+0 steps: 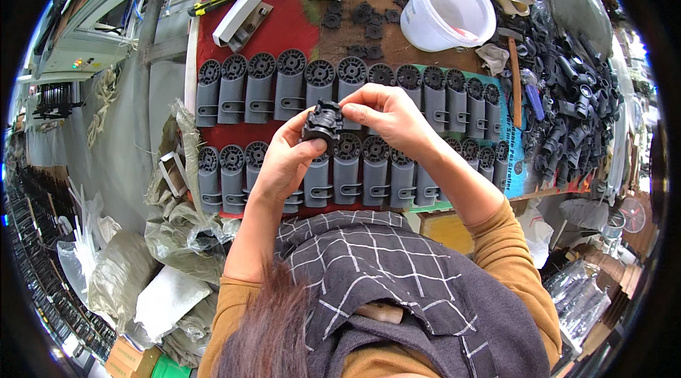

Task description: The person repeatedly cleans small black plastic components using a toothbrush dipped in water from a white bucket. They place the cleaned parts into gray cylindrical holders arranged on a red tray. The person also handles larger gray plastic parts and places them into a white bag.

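My left hand point(289, 154) grips a small black plastic part point(324, 121) between thumb and fingers, held up over the table. From the right, my right hand point(386, 114) reaches its pinched thumb and forefinger to the part's upper side; whether a tiny piece is between those fingertips cannot be made out. Beneath and around both hands, grey plastic tubes with black spoked round ends stand in two rows, a far row point(261, 91) and a near row point(347, 172). My hands and forearms hide some of them.
A white plastic bucket point(448, 10) stands at the back right, beside a wooden-handled hammer point(516, 84). Black plastic parts point(564, 115) are heaped on the right. Small black pieces point(369, 20), a yellow cutter knife point(213, 3) and an opened box point(242, 20) lie at the back. Plastic bags point(128, 275) crowd the left.
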A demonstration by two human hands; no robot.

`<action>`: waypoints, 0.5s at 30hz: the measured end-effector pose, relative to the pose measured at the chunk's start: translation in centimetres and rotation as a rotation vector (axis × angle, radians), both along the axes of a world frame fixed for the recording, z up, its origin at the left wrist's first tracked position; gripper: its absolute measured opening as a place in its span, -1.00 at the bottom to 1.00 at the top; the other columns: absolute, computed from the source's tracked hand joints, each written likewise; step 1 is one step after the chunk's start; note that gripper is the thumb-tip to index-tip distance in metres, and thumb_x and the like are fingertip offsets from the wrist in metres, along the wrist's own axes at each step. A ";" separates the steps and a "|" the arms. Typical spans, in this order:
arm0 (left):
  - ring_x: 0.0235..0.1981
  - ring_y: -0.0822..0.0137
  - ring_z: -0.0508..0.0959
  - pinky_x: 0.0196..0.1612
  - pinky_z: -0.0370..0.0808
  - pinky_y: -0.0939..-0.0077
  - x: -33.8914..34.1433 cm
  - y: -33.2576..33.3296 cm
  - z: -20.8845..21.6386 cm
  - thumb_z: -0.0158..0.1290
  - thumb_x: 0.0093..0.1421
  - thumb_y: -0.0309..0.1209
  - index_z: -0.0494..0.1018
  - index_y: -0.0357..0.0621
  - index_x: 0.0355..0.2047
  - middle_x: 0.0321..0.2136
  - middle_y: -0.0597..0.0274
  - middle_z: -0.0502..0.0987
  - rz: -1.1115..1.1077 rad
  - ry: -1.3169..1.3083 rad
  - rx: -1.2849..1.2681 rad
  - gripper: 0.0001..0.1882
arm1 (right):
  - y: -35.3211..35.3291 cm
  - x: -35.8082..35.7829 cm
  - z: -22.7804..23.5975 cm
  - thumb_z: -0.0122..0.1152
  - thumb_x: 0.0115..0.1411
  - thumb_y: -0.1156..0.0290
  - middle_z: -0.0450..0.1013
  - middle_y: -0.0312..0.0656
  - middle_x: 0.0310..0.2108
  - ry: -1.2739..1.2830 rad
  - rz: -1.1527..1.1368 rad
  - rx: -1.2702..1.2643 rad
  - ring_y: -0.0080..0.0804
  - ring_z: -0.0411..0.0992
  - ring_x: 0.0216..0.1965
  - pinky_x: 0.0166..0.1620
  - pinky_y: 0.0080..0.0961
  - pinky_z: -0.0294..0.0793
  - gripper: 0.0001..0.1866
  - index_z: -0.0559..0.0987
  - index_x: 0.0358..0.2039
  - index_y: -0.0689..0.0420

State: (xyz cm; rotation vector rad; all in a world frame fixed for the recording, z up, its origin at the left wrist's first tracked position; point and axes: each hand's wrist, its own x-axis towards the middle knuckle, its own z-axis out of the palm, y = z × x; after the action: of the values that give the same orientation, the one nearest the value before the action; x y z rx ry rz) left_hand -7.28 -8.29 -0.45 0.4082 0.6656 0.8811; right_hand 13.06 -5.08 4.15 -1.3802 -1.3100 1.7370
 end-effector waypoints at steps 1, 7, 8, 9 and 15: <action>-0.10 0.50 0.48 0.03 0.41 0.58 -0.4 0.2 -0.2 0.20 -0.04 -0.59 0.36 -0.26 0.06 -0.12 0.31 0.51 -0.019 -0.002 -0.015 -0.42 | 0.2 -0.3 -0.2 0.22 0.20 0.34 0.47 -0.41 -0.38 0.037 0.012 -0.030 -0.71 0.36 -0.33 -0.21 -0.67 0.38 -0.78 0.59 -0.26 0.24; -0.07 0.46 0.49 0.05 0.40 0.59 -3.4 2.5 -2.8 0.20 -0.02 -0.60 0.34 -0.30 0.10 -0.08 0.27 0.50 -0.044 -0.010 -0.134 -0.39 | 1.0 -1.8 -4.1 0.23 0.19 0.38 0.48 -0.39 -0.37 0.062 -0.220 -0.072 -0.72 0.35 -0.30 -0.16 -0.70 0.34 -0.81 0.56 -0.28 0.24; -0.06 0.44 0.49 0.06 0.40 0.59 -3.9 2.8 -3.2 0.19 -0.01 -0.60 0.34 -0.31 0.10 -0.08 0.24 0.50 -0.048 -0.029 -0.161 -0.40 | 1.2 -1.6 -5.3 0.22 0.18 0.40 0.48 -0.38 -0.38 -0.012 -0.319 -0.099 -0.71 0.36 -0.32 -0.16 -0.69 0.34 -0.83 0.58 -0.28 0.24; -0.06 0.44 0.49 0.06 0.40 0.59 -4.4 3.1 -3.5 0.19 0.00 -0.60 0.34 -0.31 0.10 -0.08 0.23 0.50 -0.041 -0.026 -0.168 -0.40 | 1.6 -1.4 -6.8 0.22 0.17 0.41 0.50 -0.36 -0.40 -0.137 -0.422 -0.070 -0.68 0.37 -0.34 -0.19 -0.66 0.36 -0.83 0.59 -0.30 0.25; -0.07 0.40 0.51 0.07 0.40 0.56 -6.3 2.6 -4.7 0.19 0.02 -0.55 0.35 -0.30 0.09 -0.11 0.17 0.51 0.016 -0.014 -0.211 -0.43 | 4.2 -0.2 -14.7 0.24 0.15 0.30 0.55 -0.25 -0.45 -0.698 -0.682 -0.138 -0.61 0.40 -0.39 -0.25 -0.56 0.38 -0.74 0.62 -0.34 0.27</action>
State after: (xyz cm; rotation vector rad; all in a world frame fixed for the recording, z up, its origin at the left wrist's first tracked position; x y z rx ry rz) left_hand -13.54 -5.67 -5.13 0.2079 0.7412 0.8187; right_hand 12.89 -0.89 -10.52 -2.2986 -0.8456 0.9189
